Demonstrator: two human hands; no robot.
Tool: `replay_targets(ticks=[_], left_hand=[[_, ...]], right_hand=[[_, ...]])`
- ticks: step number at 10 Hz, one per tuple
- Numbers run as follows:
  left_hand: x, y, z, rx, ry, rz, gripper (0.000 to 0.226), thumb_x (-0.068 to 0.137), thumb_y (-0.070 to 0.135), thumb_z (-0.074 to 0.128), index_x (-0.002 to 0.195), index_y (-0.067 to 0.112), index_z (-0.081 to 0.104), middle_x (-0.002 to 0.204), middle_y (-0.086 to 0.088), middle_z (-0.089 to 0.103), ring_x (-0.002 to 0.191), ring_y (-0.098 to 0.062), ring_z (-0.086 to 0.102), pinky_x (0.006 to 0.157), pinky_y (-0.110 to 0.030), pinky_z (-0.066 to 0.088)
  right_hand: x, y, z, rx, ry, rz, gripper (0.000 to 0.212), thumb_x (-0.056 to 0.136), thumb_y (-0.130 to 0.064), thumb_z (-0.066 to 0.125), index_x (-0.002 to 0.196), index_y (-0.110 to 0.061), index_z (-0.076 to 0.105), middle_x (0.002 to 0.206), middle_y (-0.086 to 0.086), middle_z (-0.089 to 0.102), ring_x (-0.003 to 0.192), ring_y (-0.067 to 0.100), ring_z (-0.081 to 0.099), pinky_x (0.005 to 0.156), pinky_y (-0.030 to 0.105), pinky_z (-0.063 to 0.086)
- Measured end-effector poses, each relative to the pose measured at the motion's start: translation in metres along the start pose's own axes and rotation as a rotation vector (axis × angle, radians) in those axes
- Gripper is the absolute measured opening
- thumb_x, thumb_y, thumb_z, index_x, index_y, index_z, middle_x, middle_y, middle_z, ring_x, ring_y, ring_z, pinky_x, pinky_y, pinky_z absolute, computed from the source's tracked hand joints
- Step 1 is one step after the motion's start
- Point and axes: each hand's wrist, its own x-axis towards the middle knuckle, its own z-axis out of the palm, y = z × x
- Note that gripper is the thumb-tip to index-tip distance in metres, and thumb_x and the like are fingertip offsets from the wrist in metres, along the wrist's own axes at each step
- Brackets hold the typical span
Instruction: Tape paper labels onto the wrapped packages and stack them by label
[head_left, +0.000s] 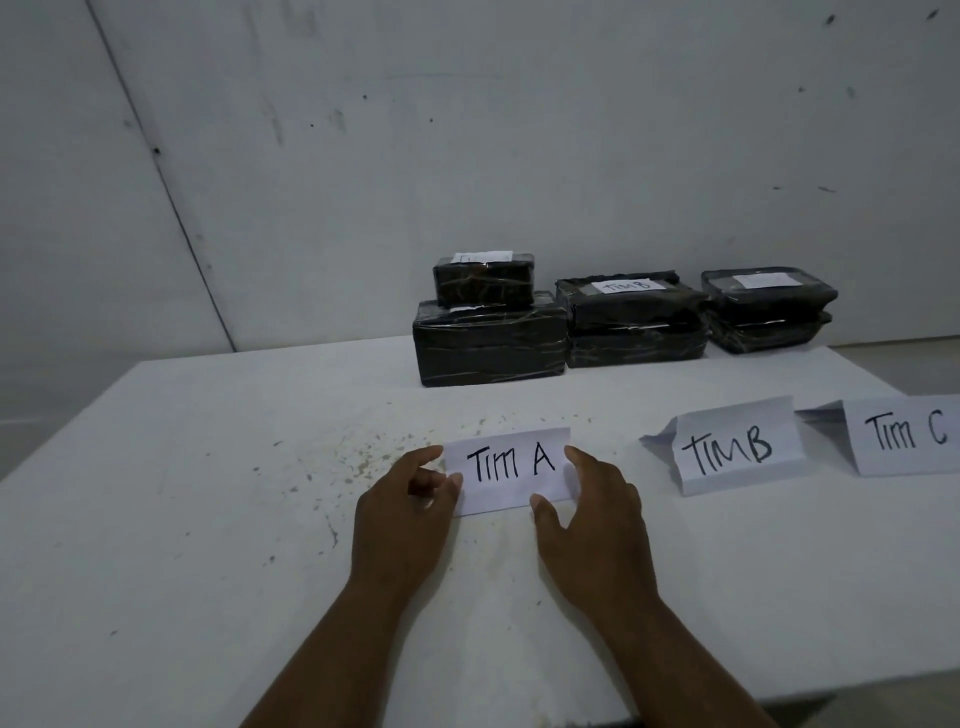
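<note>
— Along the far edge of the tabletop (208, 519), what stands there?
— Three stacks of black wrapped packages. The left stack (488, 332) is a small package on a larger one, the middle stack (636, 325) shows a label reading "TIM B" on top, and the right stack (769, 309) sits near the far right corner; its label is too blurred to read.
— And nearer?
— Three folded paper signs: "TIM A" sign (511, 467), "TIM B" sign (737, 449), "TIM C" sign (906, 434) at the right edge.
— The hands?
— The left hand (402, 525) and right hand (597, 525) pinch the "TIM A" sign's two ends, fingers closed on the paper.
</note>
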Motion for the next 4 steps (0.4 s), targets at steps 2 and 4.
replay_targets(ticks=[2, 4], left_hand=[[-0.0013, 0.0007, -0.0008, -0.014, -0.006, -0.009, 0.032, 0.090, 0.045, 0.071, 0.120, 0.036, 0.065, 0.093, 0.026, 0.066, 0.078, 0.012, 0.060, 0.059, 0.005, 0.038], [-0.0013, 0.0078, -0.0020, -0.045, 0.043, -0.047, 0.044, 0.083, 0.060, 0.072, 0.119, 0.041, 0.059, 0.098, 0.026, 0.062, 0.085, 0.002, 0.063, 0.065, -0.003, 0.037]], right_hand=[[-0.0001, 0.0008, 0.0038, -0.017, 0.017, 0.001, 0.063, 0.089, -0.048, 0.070, 0.145, -0.027, 0.048, 0.146, -0.004, 0.055, 0.131, 0.020, 0.049, 0.104, 0.036, 0.046], [0.0003, -0.0015, 0.0030, -0.057, 0.020, 0.006, 0.067, 0.088, -0.053, 0.071, 0.145, -0.027, 0.048, 0.151, -0.001, 0.049, 0.134, 0.021, 0.045, 0.105, 0.038, 0.047]])
